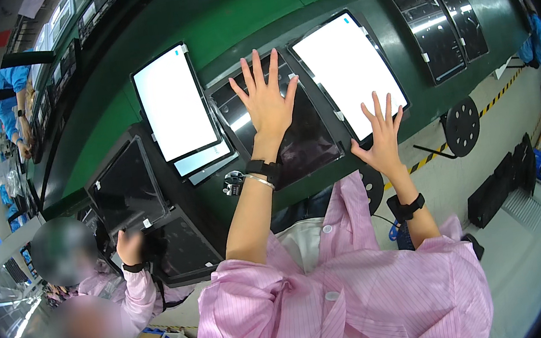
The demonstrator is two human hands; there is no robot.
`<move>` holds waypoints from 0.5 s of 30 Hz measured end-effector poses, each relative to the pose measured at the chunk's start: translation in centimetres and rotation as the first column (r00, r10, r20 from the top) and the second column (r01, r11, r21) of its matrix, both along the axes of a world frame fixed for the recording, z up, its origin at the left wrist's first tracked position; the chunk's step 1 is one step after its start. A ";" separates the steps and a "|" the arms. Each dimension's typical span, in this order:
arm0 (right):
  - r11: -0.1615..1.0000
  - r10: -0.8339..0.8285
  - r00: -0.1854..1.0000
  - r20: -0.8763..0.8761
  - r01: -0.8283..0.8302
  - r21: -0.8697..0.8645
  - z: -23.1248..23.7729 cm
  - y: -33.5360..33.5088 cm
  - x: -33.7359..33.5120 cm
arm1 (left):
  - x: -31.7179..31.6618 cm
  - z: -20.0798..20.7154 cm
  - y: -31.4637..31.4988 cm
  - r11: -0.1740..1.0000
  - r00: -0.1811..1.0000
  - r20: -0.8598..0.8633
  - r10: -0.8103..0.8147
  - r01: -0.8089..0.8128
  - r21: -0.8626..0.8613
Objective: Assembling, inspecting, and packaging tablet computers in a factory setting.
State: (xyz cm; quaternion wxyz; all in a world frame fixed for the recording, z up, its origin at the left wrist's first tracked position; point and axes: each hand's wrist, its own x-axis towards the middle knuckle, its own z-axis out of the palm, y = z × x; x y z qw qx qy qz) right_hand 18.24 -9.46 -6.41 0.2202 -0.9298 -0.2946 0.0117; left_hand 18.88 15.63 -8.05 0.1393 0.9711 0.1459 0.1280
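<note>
My left hand [268, 106], fingers spread, is over the upper part of a dark-screened tablet [307, 135] with glossy film on its face. Whether the palm presses on it, I cannot tell. To the right lies a tablet with a lit white screen [340, 51]. My right hand [384, 142] is at its lower right corner, fingers stretched over the screen and thumb out beside the lower edge. Neither hand grips anything. Left of my left hand, another white-lit tablet [174, 103] overlaps a lit screen [206, 156] beneath it. Black bands circle both my wrists.
Two dark tablets [427, 34] [463, 17] lie farther right on the green bench [240, 15]. At left, a co-worker's hand [130, 247] is near more dark tablets [127, 185] [182, 246]. A round black stool [462, 127] stands beyond the bench's right side.
</note>
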 end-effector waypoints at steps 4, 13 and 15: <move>1.000 0.018 1.000 -0.013 -0.018 -0.005 -0.1 0.4 -0.3 | -0.4 0.1 0.5 1.000 1.000 0.022 0.016 -0.015 -0.028; 0.998 0.041 0.999 0.012 -0.040 -0.045 0.2 0.0 -0.2 | -9.7 8.7 1.4 0.848 0.989 0.145 -0.031 0.103 -0.521; 0.999 0.048 0.998 0.029 -0.047 -0.026 -0.1 0.2 -0.3 | -14.7 7.9 3.1 0.881 0.987 0.107 0.117 -0.054 -0.470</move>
